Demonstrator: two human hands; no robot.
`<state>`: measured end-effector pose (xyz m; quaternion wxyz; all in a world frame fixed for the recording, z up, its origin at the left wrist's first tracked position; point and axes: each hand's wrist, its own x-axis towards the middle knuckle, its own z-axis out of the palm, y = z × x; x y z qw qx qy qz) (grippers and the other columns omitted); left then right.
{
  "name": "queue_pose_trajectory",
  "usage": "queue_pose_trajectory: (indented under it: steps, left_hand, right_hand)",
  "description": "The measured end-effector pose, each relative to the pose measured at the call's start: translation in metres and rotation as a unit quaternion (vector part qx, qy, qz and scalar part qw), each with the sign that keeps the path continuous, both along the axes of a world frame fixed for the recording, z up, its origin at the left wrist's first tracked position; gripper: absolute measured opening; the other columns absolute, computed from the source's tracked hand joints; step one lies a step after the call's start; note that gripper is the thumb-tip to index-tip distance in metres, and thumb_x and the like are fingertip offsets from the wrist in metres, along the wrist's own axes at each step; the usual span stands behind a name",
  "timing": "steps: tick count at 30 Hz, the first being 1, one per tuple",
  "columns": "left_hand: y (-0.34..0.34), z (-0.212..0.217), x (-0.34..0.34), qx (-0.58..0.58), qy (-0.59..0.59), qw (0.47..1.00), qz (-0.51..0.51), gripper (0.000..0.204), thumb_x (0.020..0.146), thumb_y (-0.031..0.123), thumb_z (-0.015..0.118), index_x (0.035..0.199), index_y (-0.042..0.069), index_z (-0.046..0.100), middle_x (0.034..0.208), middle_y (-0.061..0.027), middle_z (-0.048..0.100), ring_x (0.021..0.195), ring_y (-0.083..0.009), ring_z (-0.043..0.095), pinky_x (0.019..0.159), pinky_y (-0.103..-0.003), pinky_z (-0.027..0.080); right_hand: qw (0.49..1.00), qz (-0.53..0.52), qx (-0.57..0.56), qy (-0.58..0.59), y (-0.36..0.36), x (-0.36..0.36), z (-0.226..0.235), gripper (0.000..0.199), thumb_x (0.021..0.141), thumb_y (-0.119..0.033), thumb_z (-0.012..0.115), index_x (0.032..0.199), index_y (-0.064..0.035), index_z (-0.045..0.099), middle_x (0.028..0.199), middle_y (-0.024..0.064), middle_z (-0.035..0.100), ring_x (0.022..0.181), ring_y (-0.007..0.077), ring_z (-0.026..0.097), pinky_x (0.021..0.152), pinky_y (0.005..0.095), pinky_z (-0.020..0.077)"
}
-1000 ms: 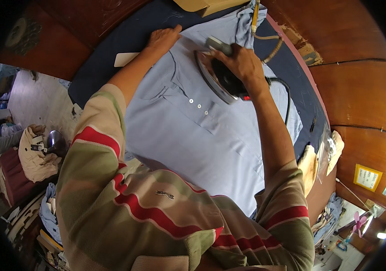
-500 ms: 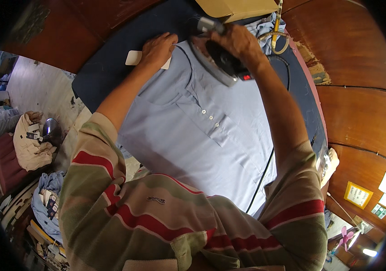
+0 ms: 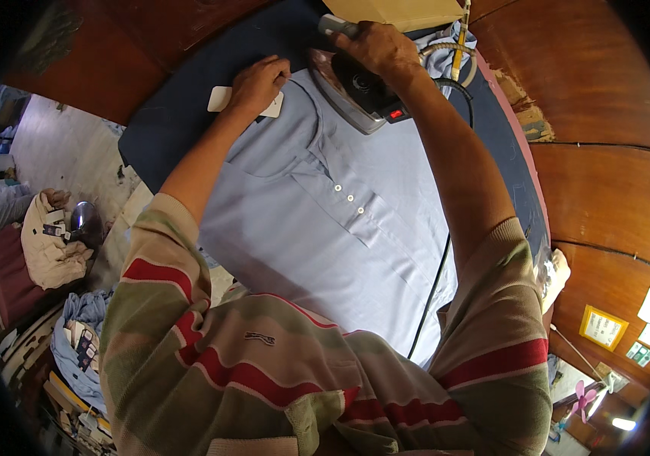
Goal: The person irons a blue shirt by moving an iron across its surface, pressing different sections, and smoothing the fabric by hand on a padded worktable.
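A light blue shirt (image 3: 294, 197) with several white buttons lies spread over a dark blue ironing table (image 3: 173, 99). My right hand (image 3: 384, 52) is wrapped round the handle of a steam iron (image 3: 349, 85), whose red light glows. The iron stands at the shirt's shoulder, beside the neckline. My left hand (image 3: 258, 83) has its fingers bent together at the shirt's far edge, left of the neckline. Under that hand a white card tag (image 3: 220, 99) sticks out on both sides.
A tan cardboard box (image 3: 393, 11) sits at the far edge, with crumpled blue cloth (image 3: 439, 42) beside it. A black cord (image 3: 431, 292) runs across the shirt's right side. Wooden panelling (image 3: 598, 190) rises on the right. Piled garments (image 3: 51, 247) lie at the left.
The iron and my right hand have shifted slightly left and toward the far edge. My left hand has moved a little left, staying by the shirt's edge.
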<state>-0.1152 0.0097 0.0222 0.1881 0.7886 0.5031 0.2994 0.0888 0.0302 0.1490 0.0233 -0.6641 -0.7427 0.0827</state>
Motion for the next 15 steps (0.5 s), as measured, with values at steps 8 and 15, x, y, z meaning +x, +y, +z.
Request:
queue_pose_trajectory:
  steps: [8,15]
  left_hand:
    - [0.006,0.001,-0.001,-0.073,-0.015,0.997,0.01,0.009,0.08,0.012,0.062,0.086,0.007,0.057,0.085,-0.006,0.061,0.082,-0.023,0.061,0.07,-0.034,0.046]
    - [0.011,0.014,0.0,-0.16,0.013,0.987,0.006,0.015,0.079,0.011,0.062,0.094,0.006,0.06,0.095,-0.0089,0.065,0.086,-0.023,0.063,0.074,-0.035,0.047]
  right_hand:
    - [0.997,0.066,-0.009,-0.024,-0.028,0.003,0.002,0.058,0.079,-0.058,0.051,0.103,-0.0073,0.063,0.089,0.0198,0.066,0.089,0.0356,0.063,0.079,0.0416,0.0501]
    - [0.998,0.064,-0.002,0.014,-0.047,0.011,0.004,0.063,0.076,-0.065,0.051,0.103,-0.009,0.063,0.082,0.0183,0.066,0.083,0.0335,0.064,0.073,0.0421,0.0512]
